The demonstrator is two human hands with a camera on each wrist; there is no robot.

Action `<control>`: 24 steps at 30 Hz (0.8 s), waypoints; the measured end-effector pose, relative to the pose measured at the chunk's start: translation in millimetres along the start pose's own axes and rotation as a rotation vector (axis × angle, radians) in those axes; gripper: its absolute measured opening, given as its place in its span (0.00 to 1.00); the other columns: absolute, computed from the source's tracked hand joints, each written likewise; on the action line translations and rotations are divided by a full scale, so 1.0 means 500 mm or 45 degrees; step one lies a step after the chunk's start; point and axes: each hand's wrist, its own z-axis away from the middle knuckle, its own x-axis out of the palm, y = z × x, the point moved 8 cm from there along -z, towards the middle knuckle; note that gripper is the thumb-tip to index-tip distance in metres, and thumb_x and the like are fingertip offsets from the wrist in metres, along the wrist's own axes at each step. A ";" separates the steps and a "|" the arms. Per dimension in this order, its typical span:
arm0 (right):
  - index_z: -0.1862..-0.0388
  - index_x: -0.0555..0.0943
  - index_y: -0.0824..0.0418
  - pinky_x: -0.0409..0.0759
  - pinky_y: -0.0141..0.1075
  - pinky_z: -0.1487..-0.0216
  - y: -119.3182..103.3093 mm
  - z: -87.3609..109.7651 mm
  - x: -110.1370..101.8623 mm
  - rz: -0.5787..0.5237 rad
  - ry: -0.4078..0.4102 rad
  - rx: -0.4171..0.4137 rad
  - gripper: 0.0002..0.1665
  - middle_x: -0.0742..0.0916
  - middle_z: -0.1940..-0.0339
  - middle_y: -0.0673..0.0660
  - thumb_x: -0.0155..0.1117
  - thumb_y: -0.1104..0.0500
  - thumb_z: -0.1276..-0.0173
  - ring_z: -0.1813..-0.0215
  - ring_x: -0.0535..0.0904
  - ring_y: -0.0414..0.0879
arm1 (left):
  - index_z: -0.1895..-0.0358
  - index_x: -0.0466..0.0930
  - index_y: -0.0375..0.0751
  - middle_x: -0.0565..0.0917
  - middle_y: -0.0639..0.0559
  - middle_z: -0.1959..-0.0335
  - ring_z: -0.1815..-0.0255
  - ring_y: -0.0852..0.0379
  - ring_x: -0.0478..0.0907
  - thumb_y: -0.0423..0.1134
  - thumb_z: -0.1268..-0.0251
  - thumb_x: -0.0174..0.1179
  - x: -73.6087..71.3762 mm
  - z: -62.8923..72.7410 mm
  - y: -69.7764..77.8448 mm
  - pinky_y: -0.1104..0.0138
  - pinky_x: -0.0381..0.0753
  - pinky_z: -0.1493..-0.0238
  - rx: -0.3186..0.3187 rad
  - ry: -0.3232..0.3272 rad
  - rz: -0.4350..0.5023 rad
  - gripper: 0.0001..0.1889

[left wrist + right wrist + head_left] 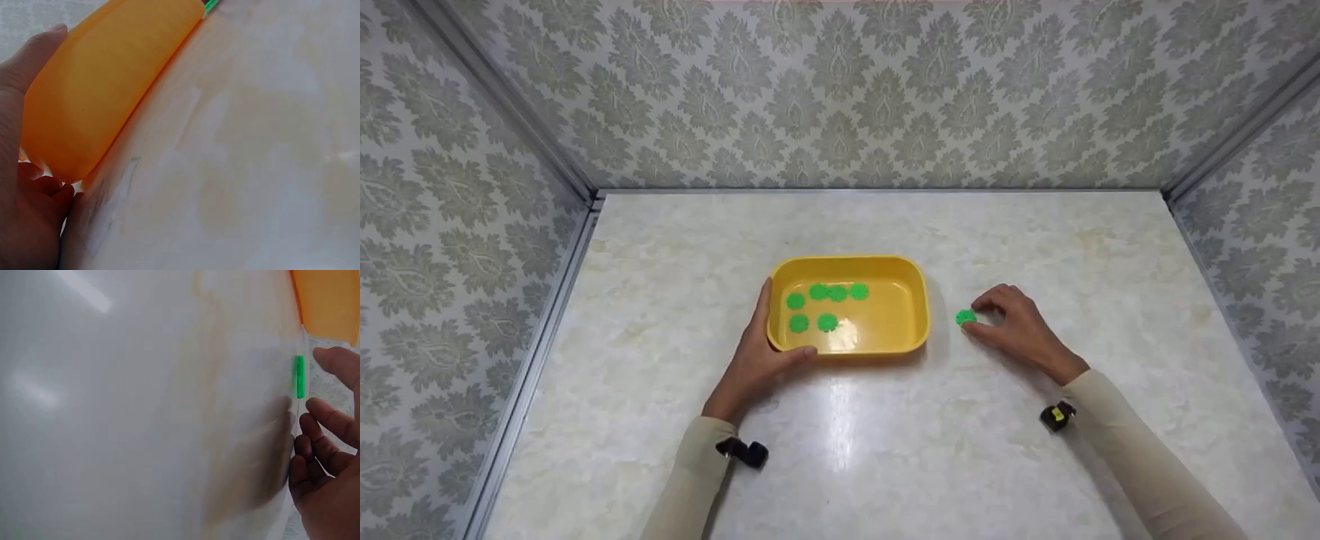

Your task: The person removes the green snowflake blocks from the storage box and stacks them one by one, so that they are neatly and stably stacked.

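A yellow rectangular plastic tub [889, 319] stands on the table. My left hand [754, 356] grips its left end, thumb along the near rim and fingers round the side. From the left wrist view, the tub's orange-looking wall [107, 84] sits between thumb and fingers. Several green notched discs [827, 322] lie flat inside, toward the left. Right of the tub, a single green notched disc [964, 318] lies on the table, seen edge-on [300, 377] in the right wrist view. My right hand [1020, 330] has thumb and forefinger spread at opposite edges of this disc, the other fingers bent.
The pale marbled tabletop [840, 225] is bounded by patterned wall panels [840, 97] at the back and both sides. Grey metal rails [529, 375] run along the panel edges. A small black camera [1057, 416] is strapped to each wrist.
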 end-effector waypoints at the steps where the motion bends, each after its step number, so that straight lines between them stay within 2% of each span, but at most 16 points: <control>1: 0.51 0.90 0.61 0.74 0.42 0.44 -0.002 -0.002 -0.002 -0.007 0.005 0.003 0.16 0.88 0.52 0.56 0.85 0.55 0.32 0.47 0.79 0.51 | 0.06 0.36 0.54 0.51 0.54 0.08 0.12 0.52 0.56 0.45 0.43 0.87 0.000 0.000 0.000 0.49 0.58 0.16 -0.001 0.000 0.000 0.73; 5: 0.49 0.90 0.64 0.76 0.46 0.45 -0.021 -0.012 -0.012 -0.035 0.010 -0.003 0.18 0.88 0.52 0.59 0.85 0.56 0.32 0.48 0.79 0.53 | 0.06 0.35 0.56 0.51 0.55 0.08 0.13 0.52 0.57 0.45 0.43 0.87 0.002 0.000 0.000 0.50 0.58 0.16 -0.006 -0.004 0.003 0.73; 11: 0.47 0.89 0.65 0.78 0.58 0.39 -0.060 -0.034 -0.018 -0.030 -0.028 -0.043 0.20 0.88 0.49 0.63 0.84 0.55 0.30 0.45 0.79 0.60 | 0.07 0.36 0.59 0.52 0.55 0.09 0.15 0.51 0.61 0.45 0.43 0.87 0.002 0.001 0.000 0.49 0.61 0.17 -0.003 -0.007 0.024 0.72; 19: 0.45 0.89 0.65 0.75 0.54 0.40 -0.097 -0.060 -0.022 -0.022 -0.052 -0.121 0.20 0.88 0.47 0.64 0.83 0.55 0.29 0.45 0.78 0.58 | 0.07 0.36 0.60 0.52 0.55 0.09 0.14 0.51 0.60 0.44 0.42 0.87 0.003 0.002 -0.001 0.49 0.60 0.17 -0.016 -0.011 0.034 0.72; 24: 0.45 0.89 0.65 0.76 0.60 0.40 -0.116 -0.074 -0.019 -0.037 -0.078 -0.139 0.22 0.88 0.46 0.65 0.84 0.54 0.30 0.43 0.79 0.64 | 0.07 0.36 0.62 0.52 0.56 0.09 0.14 0.51 0.60 0.45 0.42 0.87 0.002 0.002 -0.001 0.49 0.60 0.17 -0.024 -0.008 0.019 0.72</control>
